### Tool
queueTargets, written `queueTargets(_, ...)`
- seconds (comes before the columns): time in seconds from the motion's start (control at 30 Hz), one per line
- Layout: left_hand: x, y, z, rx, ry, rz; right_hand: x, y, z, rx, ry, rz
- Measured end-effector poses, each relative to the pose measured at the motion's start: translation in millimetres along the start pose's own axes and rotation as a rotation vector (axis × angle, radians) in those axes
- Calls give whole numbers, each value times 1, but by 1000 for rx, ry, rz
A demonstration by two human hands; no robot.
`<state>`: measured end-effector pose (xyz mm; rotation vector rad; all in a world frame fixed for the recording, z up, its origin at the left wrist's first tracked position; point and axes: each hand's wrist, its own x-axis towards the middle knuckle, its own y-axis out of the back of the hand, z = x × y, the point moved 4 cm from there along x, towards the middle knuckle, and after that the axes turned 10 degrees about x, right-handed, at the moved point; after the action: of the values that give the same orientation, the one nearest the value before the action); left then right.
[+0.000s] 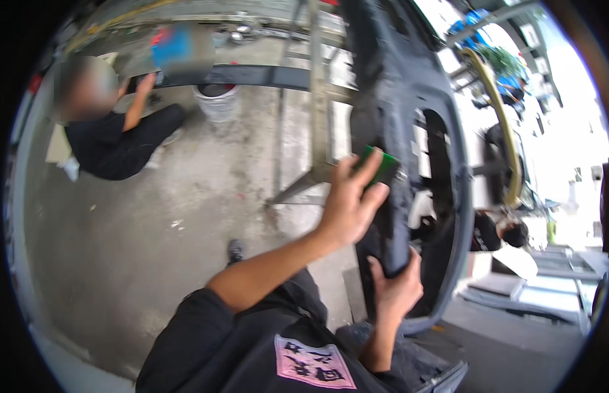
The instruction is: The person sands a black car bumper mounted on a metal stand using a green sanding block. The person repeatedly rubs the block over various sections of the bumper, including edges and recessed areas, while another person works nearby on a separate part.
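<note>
A large dark grey car body panel point(409, 85) with several openings runs from the top of the view down past my hands. My left hand point(353, 203) is closed round a green pad point(381, 171) and presses it against the panel's near side. Its fingers cover part of the pad. Lower down, my right hand point(397, 288) grips the rounded lower end of a bar of the same panel, with the thumb on the left of it.
A metal stand point(319, 124) is beside the panel, with a leg slanting to the floor. At left a seated person point(124, 141) handles a long dark strip point(265, 75) above a pale bucket point(217, 108). A yellowish curved part point(507, 124) and another person point(488, 232) are at right.
</note>
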<state>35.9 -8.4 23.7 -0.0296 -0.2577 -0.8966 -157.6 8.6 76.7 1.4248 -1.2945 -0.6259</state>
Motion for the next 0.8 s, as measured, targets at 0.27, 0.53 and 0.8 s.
queueTargets(0.27,-12,-4,9,107,-9,47,-9,-5,5,-52,-40,14)
queueTargets(0.53,-25,-12,-3,18,-17,37,-9,-5,9,-62,-14,28)
queueTargets(0.8,-41,-16,-7,43,-110,49,-6,-8,3,-28,-20,35)
